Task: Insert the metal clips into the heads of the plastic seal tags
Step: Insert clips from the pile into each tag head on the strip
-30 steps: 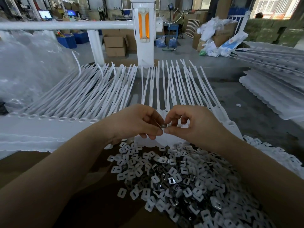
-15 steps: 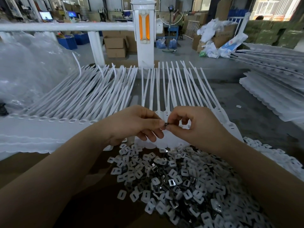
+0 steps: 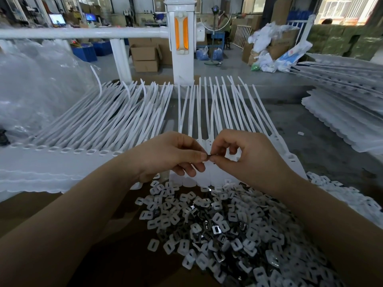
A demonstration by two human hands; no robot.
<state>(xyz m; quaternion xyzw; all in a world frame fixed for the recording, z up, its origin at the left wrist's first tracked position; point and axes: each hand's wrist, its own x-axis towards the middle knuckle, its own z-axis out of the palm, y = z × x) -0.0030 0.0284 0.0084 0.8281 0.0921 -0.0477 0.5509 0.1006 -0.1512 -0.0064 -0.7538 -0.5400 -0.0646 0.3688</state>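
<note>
Together, left hand [image 3: 170, 156] and right hand [image 3: 246, 156], each grip pinching one metal clip [image 3: 209, 156].

both arms reach forward. the left hand [image 3: 172, 156] and right hand [image 3: 246, 156] meet fingertip to fingertip, fingers curled, pinching.

A white rail [image 3: 83, 33] and post with orange reflectors [image 3: 181, 36] stand at twelve o'clock. Beyond lie grey concrete floor [image 3: 232, 73], cardboard boxes [image 3: 145, 56], lit monitors [image 3: 57, 19] at eleven o'clock, and bright windows [image 3: 339, 7] at one o'clock.
</note>
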